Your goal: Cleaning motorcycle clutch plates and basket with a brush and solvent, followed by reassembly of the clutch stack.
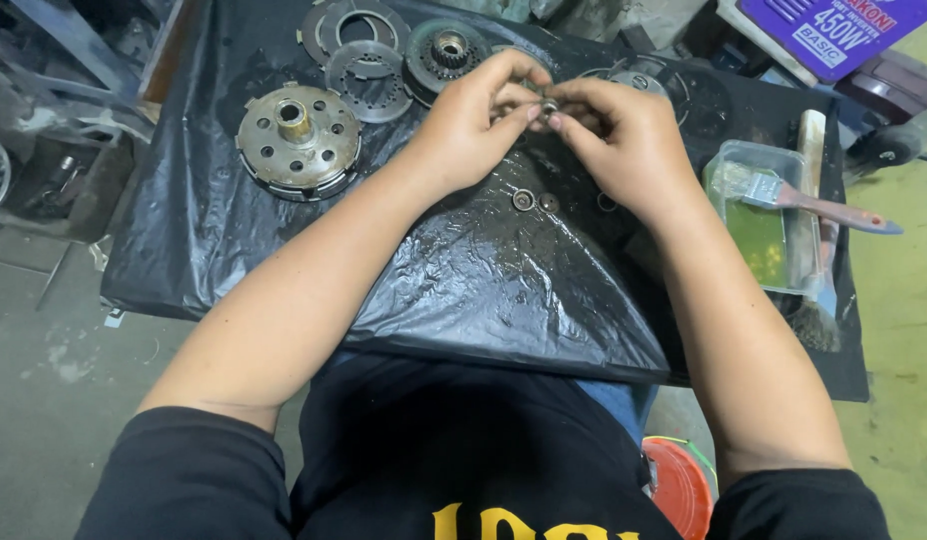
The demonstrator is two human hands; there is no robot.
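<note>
My left hand (pixel 474 125) and my right hand (pixel 624 140) meet over a black plastic sheet (pixel 464 270). Together their fingertips pinch a small round metal part (pixel 549 105). On the sheet just below the hands lie two small metal rings (pixel 524 200) and a thin ring (pixel 606 203). To the left rests a round clutch hub (pixel 298 140) with holes and a brass-coloured centre. Behind it lie toothed clutch plates (pixel 366 75) and a gear-centred disc (pixel 447 55).
A clear plastic tub (pixel 769 215) of greenish liquid sits at the right with a paintbrush (pixel 809 200) resting across it. A purple box (pixel 834 30) stands at the back right. An orange-red bucket (pixel 679 485) is by my right side. Metal clutter fills the left floor.
</note>
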